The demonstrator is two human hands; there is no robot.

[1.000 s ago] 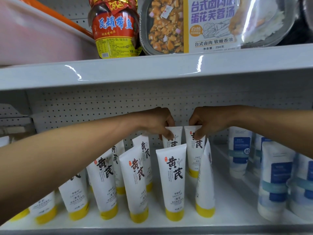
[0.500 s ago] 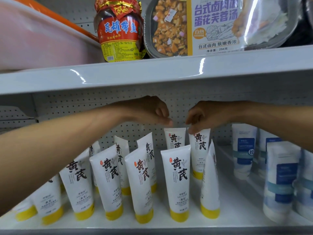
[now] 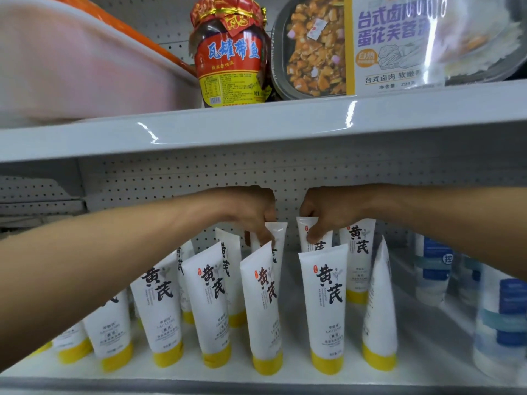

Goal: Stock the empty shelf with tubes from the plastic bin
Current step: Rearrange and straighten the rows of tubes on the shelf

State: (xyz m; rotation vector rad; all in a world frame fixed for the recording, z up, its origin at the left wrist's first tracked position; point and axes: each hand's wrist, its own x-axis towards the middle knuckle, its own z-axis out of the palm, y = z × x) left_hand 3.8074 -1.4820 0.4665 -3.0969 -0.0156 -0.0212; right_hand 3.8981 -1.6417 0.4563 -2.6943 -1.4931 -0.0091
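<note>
The left hand (image 3: 253, 215) pinches the top of the left tube (image 3: 280, 232); the right hand (image 3: 325, 215) pinches the right tube (image 3: 325, 241) beside it. Both stand upright at the far side of the shelf (image 3: 422, 337) — behind the near row (image 3: 322, 303). The bin (image 3: 71, 67) sits above, left.

Rows of tubes (image 3: 322, 303) stand on lower shelf (image 3: 427, 352), other tubes (image 3: 433, 269) to their right; upper shelf (image 3: 256, 129) holds plastic bin (image 3: 71, 67), jar (image 3: 232, 58), meal tray (image 3: 313, 47).

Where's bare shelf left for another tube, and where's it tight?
Best: bare shelf floor between the edge-on tube and the blue-label tubes. Narrow lane between the two front middle tubes. Tight: left cluster, and the back-row tubes gripped by left hand and right hand.
</note>
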